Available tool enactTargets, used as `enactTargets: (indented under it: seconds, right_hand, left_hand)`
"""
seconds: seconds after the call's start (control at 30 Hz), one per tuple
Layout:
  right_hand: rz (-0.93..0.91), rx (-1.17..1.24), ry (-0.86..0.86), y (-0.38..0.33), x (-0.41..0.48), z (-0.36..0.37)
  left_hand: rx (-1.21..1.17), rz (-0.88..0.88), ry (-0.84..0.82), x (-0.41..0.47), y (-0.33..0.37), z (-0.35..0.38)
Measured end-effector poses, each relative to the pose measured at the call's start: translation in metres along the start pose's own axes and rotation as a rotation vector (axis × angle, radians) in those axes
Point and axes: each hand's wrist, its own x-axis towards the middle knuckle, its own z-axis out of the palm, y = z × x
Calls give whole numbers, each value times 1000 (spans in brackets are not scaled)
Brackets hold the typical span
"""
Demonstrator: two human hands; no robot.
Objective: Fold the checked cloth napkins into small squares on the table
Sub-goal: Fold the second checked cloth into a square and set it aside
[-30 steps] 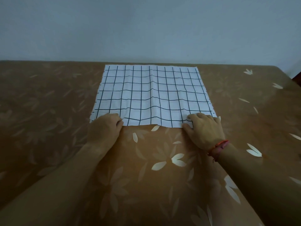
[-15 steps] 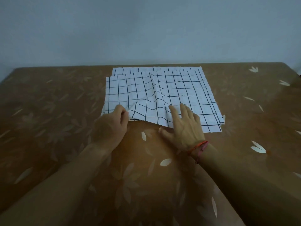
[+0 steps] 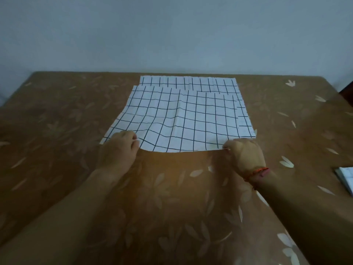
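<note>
A white napkin with a black grid, the top napkin (image 3: 183,119), lies spread on the brown table, its near edge lifted slightly off the surface. My left hand (image 3: 119,148) pinches its near left corner. My right hand (image 3: 245,153), with a red thread on the wrist, pinches the near right corner. A second checked napkin (image 3: 188,82) lies flat underneath; it shows as a strip beyond the top one and along its right side.
The table (image 3: 57,115) wears a brown cloth with pale leaf shapes. A white object (image 3: 346,177) lies at the right edge of view. A pale wall stands behind the table's far edge.
The top napkin has slid toward me off the lower one. My right hand moved from the middle of the near edge to the right corner and closed on it.
</note>
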Motion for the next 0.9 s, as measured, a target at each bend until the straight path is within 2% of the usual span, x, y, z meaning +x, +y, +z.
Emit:
enactTargets:
  seconds: [0.1,0.23,0.33,0.43,0.67,0.8,0.9]
  right_hand:
    - [-47,34,0,-18,-26,-11]
    - [-98,82,-43,-51,-60,-28]
    - [-124,117,-46,-76,-86,-43]
    - [-108,171,-18,-97,-112,-53]
    - [-85,184,-99,-86,-157,-65]
    - [48,121,-249,-67,-179,-68]
    - [144,94,-267,-60,-197,-71]
  left_hand:
    - [-53,-28,-119,-20,22,-10]
    - [-107,157,-255,-58,67,-20]
    - [-156,260,-273,-86,98,-22]
    - [-145,272,-241,-108,117,-26]
    - [-294,150,-216,-148,104,-57]
    - [-429,43,-223,-175,82,-83]
    - [-504,-92,-172,-199,64,-101]
